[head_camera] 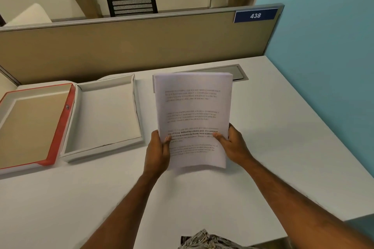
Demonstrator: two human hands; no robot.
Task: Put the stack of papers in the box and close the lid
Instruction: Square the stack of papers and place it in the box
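Observation:
A thick stack of printed white papers (192,107) is held up off the desk, tilted toward me, its lower edge bowed. My left hand (157,153) grips its lower left side and my right hand (232,145) grips its lower right side, thumbs on the top sheet. To the left of the stack, the open white box (139,115) lies flat on the desk with nothing inside. Its lid (68,111), red-edged with a tan inner panel, lies folded open at the far left, joined to the box.
The white desk (283,147) ends at a tan partition (141,46) behind and a blue wall (323,46) on the right. A grey cable hatch (238,73) sits behind the stack. The desk's right edge slants toward me.

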